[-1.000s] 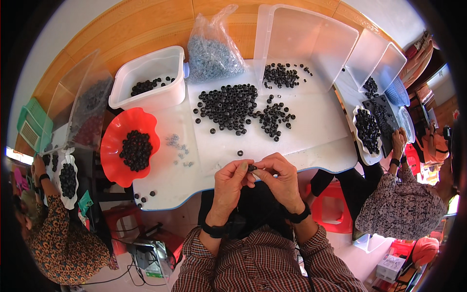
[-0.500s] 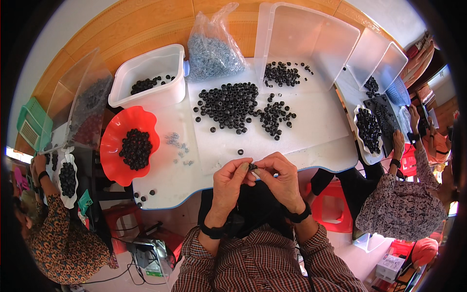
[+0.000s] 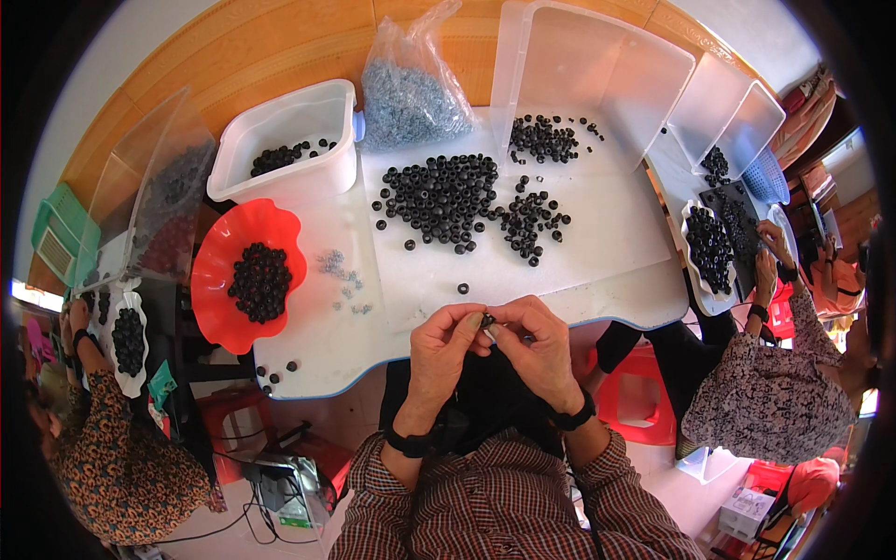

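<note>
Just past the table's front edge, both my hands meet at their fingertips. Between the thumb and fingers of my left hand (image 3: pixel 437 353) is pinched a small black round part (image 3: pixel 486 321). The fingertips of my right hand (image 3: pixel 539 353) close on the same part from the other side and cover much of it. One loose black ring-like part (image 3: pixel 463 288) lies on the table just beyond my fingers. Farther off spreads a big pile of black round parts (image 3: pixel 439 201), with a smaller cluster (image 3: pixel 532 224) to its right.
On the left stand a red scalloped bowl (image 3: pixel 210 280) holding black parts and a white tub (image 3: pixel 280 117). Small clear pieces (image 3: pixel 338 271) lie beside the bowl. Behind are a clear bag (image 3: pixel 415 93) and a tipped translucent bin (image 3: pixel 597 65). Co-workers sit on both sides.
My hands stay together on the black part, with only slight finger movement. On the right, a co-worker's hand has come up over the dark tray.
</note>
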